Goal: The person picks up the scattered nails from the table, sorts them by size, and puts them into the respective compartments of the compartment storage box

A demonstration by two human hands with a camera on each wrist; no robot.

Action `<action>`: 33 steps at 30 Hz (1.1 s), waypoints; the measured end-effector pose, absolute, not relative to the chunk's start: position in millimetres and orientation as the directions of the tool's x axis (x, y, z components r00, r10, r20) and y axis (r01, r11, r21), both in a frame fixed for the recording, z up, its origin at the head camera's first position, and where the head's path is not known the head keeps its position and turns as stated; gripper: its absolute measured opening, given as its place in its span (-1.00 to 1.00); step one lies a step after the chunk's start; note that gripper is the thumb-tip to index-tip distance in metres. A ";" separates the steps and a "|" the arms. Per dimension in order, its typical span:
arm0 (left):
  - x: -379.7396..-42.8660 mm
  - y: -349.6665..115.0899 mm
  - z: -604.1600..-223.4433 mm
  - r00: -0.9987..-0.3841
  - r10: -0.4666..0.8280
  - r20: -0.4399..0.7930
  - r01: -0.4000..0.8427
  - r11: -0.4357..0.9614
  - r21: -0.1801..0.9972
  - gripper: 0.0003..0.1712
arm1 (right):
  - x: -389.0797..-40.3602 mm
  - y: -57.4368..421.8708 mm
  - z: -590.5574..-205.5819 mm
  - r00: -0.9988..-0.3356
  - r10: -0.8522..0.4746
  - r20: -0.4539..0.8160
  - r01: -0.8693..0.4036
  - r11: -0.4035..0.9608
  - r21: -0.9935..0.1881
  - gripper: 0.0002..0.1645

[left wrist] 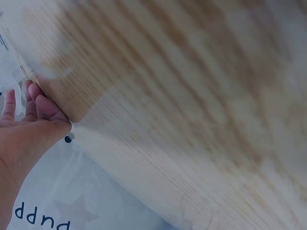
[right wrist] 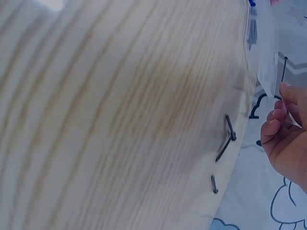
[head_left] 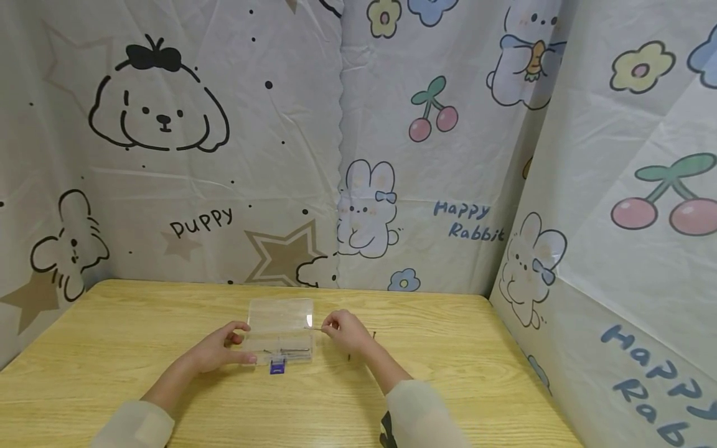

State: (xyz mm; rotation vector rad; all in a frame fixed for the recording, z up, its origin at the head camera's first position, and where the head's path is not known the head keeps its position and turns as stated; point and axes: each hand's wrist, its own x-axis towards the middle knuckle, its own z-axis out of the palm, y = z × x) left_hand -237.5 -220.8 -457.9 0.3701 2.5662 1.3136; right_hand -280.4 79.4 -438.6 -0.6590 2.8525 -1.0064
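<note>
A clear plastic box with a blue latch sits on the table, its transparent lid raised at the back. Several nails lie inside near the front. My left hand grips the box by its left side, thumb at the front corner and fingers behind. Just right of the box, my right hand pinches a long thin nail between thumb and fingertips. That nail points left toward the box, its head end away from the fingers in the right wrist view.
Loose nails lie on the wooden table right of the box: two of them meet at an angle, and a shorter nail is close by. A printed cloth hangs behind the table and along its sides.
</note>
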 end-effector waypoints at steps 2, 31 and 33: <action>-238.3 -221.3 -458.7 -0.939 0.332 -0.089 0.122 0.562 0.818 -0.12 | -278.9 75.1 -439.1 -0.904 -0.417 0.094 -0.384 0.693 -0.610 -0.83; -234.7 -219.4 -455.1 -0.944 0.314 -0.103 0.098 0.562 0.821 -0.13 | -267.5 43.2 -448.6 -0.906 -0.419 0.054 -0.352 0.678 -0.646 -0.81; -234.7 -219.4 -455.2 -0.943 0.319 -0.096 0.107 0.563 0.820 -0.13 | -267.7 43.2 -448.9 -0.908 -0.415 0.054 -0.350 0.682 -0.642 -0.81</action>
